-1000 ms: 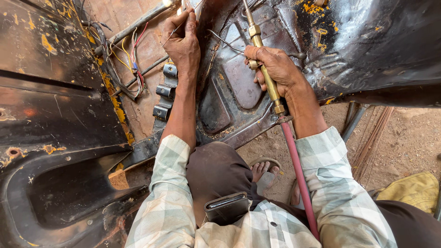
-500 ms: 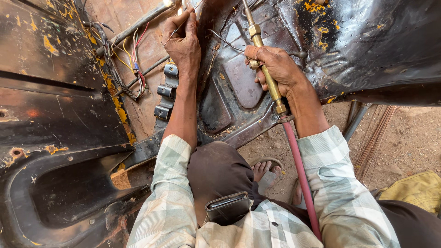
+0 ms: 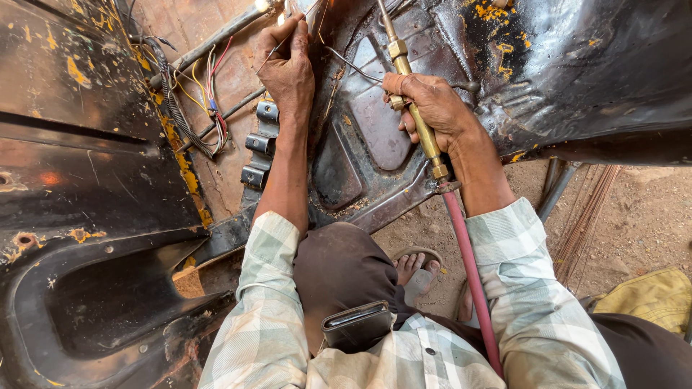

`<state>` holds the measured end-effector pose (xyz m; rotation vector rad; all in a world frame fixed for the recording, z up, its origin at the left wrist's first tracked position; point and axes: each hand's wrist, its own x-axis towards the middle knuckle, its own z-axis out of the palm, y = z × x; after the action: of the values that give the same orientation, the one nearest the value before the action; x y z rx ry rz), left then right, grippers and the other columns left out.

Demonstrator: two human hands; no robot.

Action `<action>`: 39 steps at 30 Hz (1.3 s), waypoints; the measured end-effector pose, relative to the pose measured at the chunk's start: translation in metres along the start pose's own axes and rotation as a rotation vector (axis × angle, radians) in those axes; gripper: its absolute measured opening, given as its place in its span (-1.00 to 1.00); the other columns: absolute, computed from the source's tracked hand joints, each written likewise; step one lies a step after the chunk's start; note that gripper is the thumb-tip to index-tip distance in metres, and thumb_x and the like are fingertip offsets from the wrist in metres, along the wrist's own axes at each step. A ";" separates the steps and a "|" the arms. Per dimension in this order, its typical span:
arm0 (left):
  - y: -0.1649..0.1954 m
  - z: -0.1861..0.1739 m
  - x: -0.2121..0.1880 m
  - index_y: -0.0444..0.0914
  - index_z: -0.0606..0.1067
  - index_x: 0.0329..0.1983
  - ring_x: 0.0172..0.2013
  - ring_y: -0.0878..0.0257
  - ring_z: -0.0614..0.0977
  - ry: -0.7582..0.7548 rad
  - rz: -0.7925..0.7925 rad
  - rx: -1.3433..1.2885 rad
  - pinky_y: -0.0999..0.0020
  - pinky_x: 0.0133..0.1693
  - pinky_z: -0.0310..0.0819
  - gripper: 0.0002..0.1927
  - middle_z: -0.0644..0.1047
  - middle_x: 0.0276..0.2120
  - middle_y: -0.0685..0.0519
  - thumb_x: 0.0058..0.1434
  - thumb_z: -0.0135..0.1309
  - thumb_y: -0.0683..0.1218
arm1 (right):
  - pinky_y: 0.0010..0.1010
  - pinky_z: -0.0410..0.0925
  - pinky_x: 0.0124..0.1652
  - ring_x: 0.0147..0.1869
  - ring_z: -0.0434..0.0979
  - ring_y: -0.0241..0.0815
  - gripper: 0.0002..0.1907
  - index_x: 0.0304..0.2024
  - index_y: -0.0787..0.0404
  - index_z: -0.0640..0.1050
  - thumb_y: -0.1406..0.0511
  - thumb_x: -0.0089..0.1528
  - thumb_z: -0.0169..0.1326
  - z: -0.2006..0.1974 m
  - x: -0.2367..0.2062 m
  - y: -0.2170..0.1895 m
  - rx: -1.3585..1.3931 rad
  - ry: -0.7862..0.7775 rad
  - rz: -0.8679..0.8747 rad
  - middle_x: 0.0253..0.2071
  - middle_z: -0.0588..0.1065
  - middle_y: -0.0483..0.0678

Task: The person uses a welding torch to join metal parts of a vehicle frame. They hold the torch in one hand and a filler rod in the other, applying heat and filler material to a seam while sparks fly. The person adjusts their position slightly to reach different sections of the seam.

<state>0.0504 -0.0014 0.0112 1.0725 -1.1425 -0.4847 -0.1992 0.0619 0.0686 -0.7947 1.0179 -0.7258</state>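
My right hand (image 3: 431, 108) grips the brass gas torch (image 3: 411, 101), whose tube points up toward the top edge and whose red hose (image 3: 468, 274) runs down past my sleeve. My left hand (image 3: 287, 63) pinches a thin metal filler rod (image 3: 346, 65) near a bright glowing spot (image 3: 262, 6) at the top of the frame. Both hands work against a dark, scorched sheet-metal vehicle panel (image 3: 375, 144) with yellow paint flecks.
A bundle of coloured wires (image 3: 205, 94) hangs at the upper left beside a black body panel (image 3: 79, 187). Thin rods (image 3: 587, 223) lie on the dirt ground at right, near a yellow cloth (image 3: 649, 299). My sandalled foot (image 3: 414, 270) rests below the panel.
Both hands keep their hold and stay almost still; the view shifts only slightly.
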 end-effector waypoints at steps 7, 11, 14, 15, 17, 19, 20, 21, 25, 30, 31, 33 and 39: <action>0.003 0.000 0.000 -0.35 0.61 -0.08 -0.26 0.38 0.65 -0.017 0.027 0.012 0.49 -0.17 0.57 -0.89 0.66 -0.25 0.04 0.37 0.18 -0.23 | -0.62 0.24 -0.75 -0.69 0.32 -0.50 -0.65 -0.32 0.23 0.56 0.07 0.25 0.18 -0.001 -0.001 0.000 0.005 -0.011 -0.003 -0.55 0.39 -0.27; 0.001 0.001 0.000 -0.36 0.61 -0.09 -0.26 0.38 0.64 0.003 0.022 0.001 0.49 -0.18 0.56 -0.89 0.66 -0.25 0.04 0.36 0.19 -0.23 | -0.62 0.26 -0.72 -0.66 0.35 -0.49 -0.65 -0.28 0.27 0.58 0.09 0.27 0.19 -0.003 -0.002 0.002 0.084 -0.050 -0.057 -0.53 0.38 -0.26; -0.001 0.001 0.001 -0.37 0.60 -0.13 -0.27 0.38 0.64 0.028 0.001 0.000 0.49 -0.21 0.55 -0.91 0.65 -0.28 0.05 0.35 0.20 -0.23 | -0.63 0.26 -0.73 -0.66 0.36 -0.50 -0.64 -0.29 0.26 0.58 0.07 0.26 0.19 -0.004 -0.003 0.003 0.087 -0.021 -0.047 -0.54 0.39 -0.26; -0.001 0.001 0.002 -0.37 0.60 -0.15 -0.25 0.38 0.64 0.038 0.028 0.015 0.49 -0.19 0.56 -0.93 0.65 -0.27 0.05 0.36 0.20 -0.24 | -0.63 0.26 -0.73 -0.66 0.37 -0.50 -0.64 -0.29 0.26 0.57 0.07 0.25 0.20 -0.003 -0.003 0.003 0.080 -0.017 -0.036 -0.54 0.39 -0.26; -0.003 0.001 0.000 -0.36 0.58 -0.16 -0.23 0.38 0.65 0.055 0.067 0.012 0.48 -0.16 0.58 -0.93 0.65 -0.25 0.04 0.36 0.21 -0.24 | -0.63 0.25 -0.74 -0.66 0.38 -0.51 -0.65 -0.30 0.25 0.57 0.08 0.24 0.20 -0.003 -0.002 0.001 0.065 -0.012 -0.014 -0.54 0.41 -0.25; -0.004 0.000 -0.001 -0.36 0.55 -0.16 -0.23 0.38 0.66 0.066 0.090 -0.022 0.48 -0.15 0.60 -0.92 0.65 -0.24 0.03 0.36 0.21 -0.23 | -0.64 0.26 -0.73 -0.66 0.37 -0.51 -0.65 -0.30 0.25 0.57 0.08 0.24 0.20 -0.003 -0.002 0.000 0.071 -0.031 -0.006 -0.54 0.41 -0.25; -0.004 0.000 -0.001 -0.35 0.54 -0.15 -0.26 0.37 0.66 0.094 0.061 -0.065 0.48 -0.20 0.58 -0.91 0.65 -0.27 0.02 0.36 0.21 -0.23 | -0.64 0.26 -0.73 -0.66 0.37 -0.51 -0.65 -0.30 0.26 0.58 0.08 0.24 0.20 -0.003 -0.002 -0.001 0.076 -0.041 -0.004 -0.54 0.41 -0.25; -0.005 0.001 0.001 -0.35 0.53 -0.13 -0.29 0.37 0.65 0.121 0.034 -0.110 0.49 -0.24 0.55 -0.90 0.65 -0.31 0.02 0.36 0.20 -0.23 | -0.65 0.26 -0.73 -0.66 0.37 -0.51 -0.65 -0.30 0.25 0.57 0.08 0.24 0.20 -0.003 -0.002 -0.002 0.072 -0.045 -0.004 -0.54 0.41 -0.25; -0.008 0.003 0.000 -0.34 0.50 -0.09 -0.30 0.33 0.67 0.160 0.057 -0.165 0.48 -0.24 0.55 -0.88 0.65 -0.32 -0.02 0.37 0.18 -0.23 | -0.64 0.25 -0.73 -0.66 0.35 -0.51 -0.65 -0.31 0.24 0.56 0.08 0.25 0.21 -0.003 -0.004 -0.003 0.053 -0.048 0.004 -0.55 0.39 -0.26; -0.008 0.001 -0.002 -0.34 0.50 -0.09 -0.26 0.30 0.70 0.151 0.072 -0.155 0.44 -0.18 0.61 -0.89 0.66 -0.30 -0.04 0.38 0.17 -0.23 | -0.65 0.25 -0.73 -0.67 0.35 -0.51 -0.66 -0.31 0.24 0.56 0.08 0.25 0.21 -0.002 -0.004 -0.004 0.044 -0.049 0.005 -0.55 0.39 -0.27; -0.008 0.002 -0.002 -0.34 0.50 -0.09 -0.24 0.29 0.71 0.146 0.073 -0.165 0.43 -0.16 0.63 -0.89 0.66 -0.29 -0.04 0.38 0.16 -0.23 | -0.65 0.25 -0.73 -0.67 0.36 -0.52 -0.66 -0.31 0.24 0.56 0.08 0.25 0.22 -0.002 -0.004 -0.004 0.049 -0.047 0.006 -0.55 0.39 -0.28; -0.007 0.002 -0.002 -0.33 0.50 -0.08 -0.22 0.29 0.71 0.136 0.090 -0.163 0.41 -0.14 0.65 -0.89 0.66 -0.27 -0.04 0.39 0.15 -0.22 | -0.65 0.25 -0.73 -0.66 0.36 -0.52 -0.66 -0.31 0.24 0.57 0.09 0.25 0.22 -0.001 -0.004 -0.004 0.049 -0.042 0.008 -0.55 0.39 -0.27; -0.006 0.000 -0.003 -0.33 0.50 -0.09 -0.20 0.27 0.73 0.116 0.097 -0.126 0.38 -0.11 0.68 -0.91 0.66 -0.25 -0.05 0.40 0.15 -0.21 | -0.65 0.27 -0.74 -0.67 0.36 -0.51 -0.66 -0.31 0.24 0.57 0.08 0.25 0.21 0.000 -0.002 -0.004 0.037 -0.032 0.008 -0.55 0.41 -0.27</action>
<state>0.0501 -0.0021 0.0050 0.9194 -1.0426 -0.4072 -0.2010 0.0618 0.0727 -0.7678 0.9757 -0.7204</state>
